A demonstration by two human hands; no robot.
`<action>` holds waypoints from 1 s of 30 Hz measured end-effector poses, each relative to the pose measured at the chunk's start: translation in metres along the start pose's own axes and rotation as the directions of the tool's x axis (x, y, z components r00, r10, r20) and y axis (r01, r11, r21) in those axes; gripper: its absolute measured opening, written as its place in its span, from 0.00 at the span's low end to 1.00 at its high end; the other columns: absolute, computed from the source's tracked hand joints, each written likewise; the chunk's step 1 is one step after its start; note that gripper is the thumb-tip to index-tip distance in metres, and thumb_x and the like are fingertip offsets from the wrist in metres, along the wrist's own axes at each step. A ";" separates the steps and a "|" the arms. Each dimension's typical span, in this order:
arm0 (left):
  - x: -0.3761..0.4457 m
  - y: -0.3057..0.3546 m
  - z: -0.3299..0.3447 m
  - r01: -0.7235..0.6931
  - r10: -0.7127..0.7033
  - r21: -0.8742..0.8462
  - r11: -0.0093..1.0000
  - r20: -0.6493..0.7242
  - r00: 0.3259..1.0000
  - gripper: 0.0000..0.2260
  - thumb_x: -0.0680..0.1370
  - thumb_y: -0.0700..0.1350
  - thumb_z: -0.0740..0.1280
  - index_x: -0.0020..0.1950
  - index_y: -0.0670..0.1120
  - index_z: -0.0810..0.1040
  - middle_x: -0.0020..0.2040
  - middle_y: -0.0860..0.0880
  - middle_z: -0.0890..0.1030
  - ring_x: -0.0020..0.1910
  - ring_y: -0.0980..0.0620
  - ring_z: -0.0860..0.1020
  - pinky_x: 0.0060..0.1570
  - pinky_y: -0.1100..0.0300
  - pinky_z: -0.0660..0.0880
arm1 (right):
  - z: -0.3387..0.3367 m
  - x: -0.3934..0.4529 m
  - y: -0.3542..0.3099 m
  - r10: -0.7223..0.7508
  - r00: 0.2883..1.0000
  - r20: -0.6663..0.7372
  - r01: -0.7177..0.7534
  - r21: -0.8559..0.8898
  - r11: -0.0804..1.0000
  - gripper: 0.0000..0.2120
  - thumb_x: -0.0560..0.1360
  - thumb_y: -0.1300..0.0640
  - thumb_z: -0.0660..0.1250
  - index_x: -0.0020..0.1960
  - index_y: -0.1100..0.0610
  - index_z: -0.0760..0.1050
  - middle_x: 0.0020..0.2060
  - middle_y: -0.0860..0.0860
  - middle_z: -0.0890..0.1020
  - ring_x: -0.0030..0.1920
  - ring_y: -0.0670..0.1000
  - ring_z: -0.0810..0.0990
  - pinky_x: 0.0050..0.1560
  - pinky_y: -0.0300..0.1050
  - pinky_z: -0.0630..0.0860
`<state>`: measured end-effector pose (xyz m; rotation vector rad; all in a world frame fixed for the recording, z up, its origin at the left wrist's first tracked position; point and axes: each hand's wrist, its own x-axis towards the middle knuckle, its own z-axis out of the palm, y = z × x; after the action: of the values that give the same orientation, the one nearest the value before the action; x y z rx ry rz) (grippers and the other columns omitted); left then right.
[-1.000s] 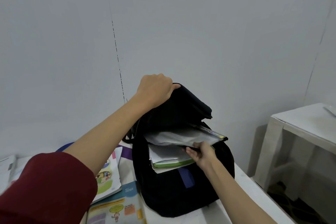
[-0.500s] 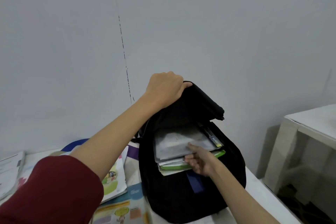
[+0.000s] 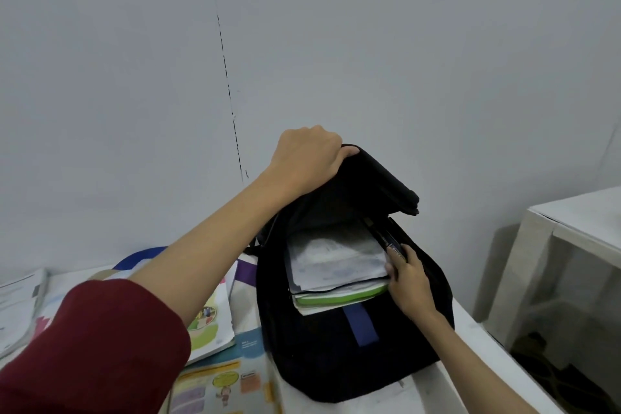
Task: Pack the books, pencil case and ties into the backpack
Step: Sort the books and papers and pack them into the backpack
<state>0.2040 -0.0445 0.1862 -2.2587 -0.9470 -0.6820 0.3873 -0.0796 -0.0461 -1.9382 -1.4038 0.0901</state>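
My left hand (image 3: 307, 158) is clenched on the top edge of the black backpack (image 3: 339, 356), holding its flap up and back so the main compartment gapes open. The dark red sleeve (image 3: 90, 349) of that arm fills the seven o'clock corner of my view.

The backpack stands upright on the white table (image 3: 470, 339), just right of centre, with a blue strip (image 3: 361, 324) running down its front panel. Inside the mouth sits a stack of books (image 3: 336, 262): a pale grey-white cover on top, and below it one with a green edge (image 3: 342, 296) and white pages showing at the bottom.

My right hand (image 3: 408, 279) comes in from five o'clock and rests at the three o'clock side of that stack, fingers (image 3: 403, 254) curled against the edge of the books and a dark, narrow item (image 3: 391, 244) wedged between them and the bag's wall. I cannot tell whether the hand is pinching anything or only pressing against it.

At eight o'clock from the backpack, more books lie flat on the table: an illustrated book (image 3: 210, 319) with green shapes partly under my forearm, another bright book (image 3: 221, 386) at six o'clock, and a white booklet (image 3: 20, 306) at the nine o'clock edge. A blue curved band (image 3: 134, 257) shows behind my forearm. A second white table (image 3: 578, 228) stands apart at three o'clock.
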 end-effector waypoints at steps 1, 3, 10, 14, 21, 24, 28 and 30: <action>-0.001 0.001 0.000 -0.001 0.001 -0.001 1.000 0.004 1.000 0.21 0.82 0.57 0.50 0.39 0.44 0.70 0.36 0.47 0.70 0.41 0.43 0.76 0.33 0.56 0.61 | -0.001 0.003 0.002 -0.002 1.000 0.024 0.001 0.011 1.000 0.18 0.80 0.62 0.57 0.70 0.60 0.69 0.73 0.58 0.61 0.70 0.60 0.63 0.65 0.49 0.64; -0.002 0.003 0.000 0.002 -0.002 0.005 1.000 0.011 1.000 0.22 0.82 0.58 0.50 0.40 0.44 0.71 0.36 0.47 0.70 0.41 0.43 0.77 0.33 0.56 0.61 | -0.004 0.006 0.004 0.012 0.998 0.062 -0.014 0.039 0.999 0.18 0.79 0.62 0.59 0.69 0.60 0.70 0.72 0.58 0.62 0.70 0.60 0.64 0.66 0.50 0.65; -0.026 0.005 0.015 0.085 -0.078 -0.070 0.994 0.100 0.992 0.21 0.81 0.58 0.51 0.39 0.45 0.69 0.36 0.49 0.70 0.41 0.44 0.75 0.35 0.57 0.62 | -0.027 -0.040 -0.035 -0.031 0.729 -0.684 0.298 0.275 0.914 0.09 0.73 0.59 0.60 0.50 0.63 0.72 0.46 0.54 0.72 0.48 0.47 0.68 0.51 0.31 0.65; -0.065 0.011 0.030 0.256 -0.093 -0.415 0.873 0.374 0.923 0.21 0.81 0.56 0.52 0.36 0.45 0.70 0.34 0.51 0.71 0.37 0.49 0.71 0.39 0.56 0.66 | -0.034 -0.042 -0.066 -0.236 0.714 -0.659 0.437 0.157 0.886 0.09 0.75 0.59 0.61 0.49 0.63 0.76 0.48 0.55 0.76 0.51 0.48 0.70 0.55 0.35 0.65; -0.181 -0.028 0.047 0.710 -0.223 -0.634 0.306 0.677 0.701 0.15 0.82 0.48 0.55 0.43 0.48 0.79 0.37 0.50 0.81 0.38 0.57 0.80 0.33 0.63 0.73 | 0.018 -0.076 -0.100 -0.440 0.816 -0.375 0.497 0.067 0.865 0.12 0.74 0.54 0.61 0.34 0.55 0.76 0.29 0.46 0.77 0.34 0.47 0.74 0.47 0.40 0.60; -0.251 -0.071 0.050 0.801 -0.409 -0.519 0.299 0.688 0.599 0.10 0.80 0.46 0.61 0.44 0.48 0.81 0.44 0.49 0.82 0.44 0.54 0.79 0.38 0.60 0.75 | 0.049 -0.093 -0.124 -0.533 0.822 -0.200 0.553 0.061 0.831 0.14 0.73 0.53 0.59 0.31 0.54 0.74 0.26 0.45 0.75 0.31 0.47 0.72 0.44 0.40 0.58; -0.343 -0.128 0.041 0.910 -0.726 -0.330 0.251 0.557 0.403 0.06 0.78 0.44 0.65 0.45 0.46 0.81 0.46 0.47 0.81 0.49 0.48 0.78 0.43 0.60 0.69 | 0.094 -0.114 -0.178 -0.564 0.825 -0.011 0.556 0.185 0.810 0.16 0.72 0.51 0.56 0.29 0.55 0.70 0.25 0.47 0.74 0.31 0.49 0.71 0.42 0.43 0.60; -0.376 -0.149 0.035 0.948 -0.813 -0.246 0.205 0.496 0.304 0.06 0.77 0.43 0.66 0.49 0.43 0.81 0.52 0.44 0.81 0.54 0.45 0.77 0.48 0.59 0.68 | 0.114 -0.124 -0.207 -0.603 0.797 0.038 0.582 0.224 0.782 0.14 0.72 0.52 0.56 0.29 0.54 0.68 0.25 0.48 0.73 0.31 0.51 0.72 0.41 0.45 0.63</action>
<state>-0.1324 -0.1060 -0.0331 -1.9853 -2.6248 -1.2441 0.1209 -0.0982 -0.0507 -1.2641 -1.9399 0.0349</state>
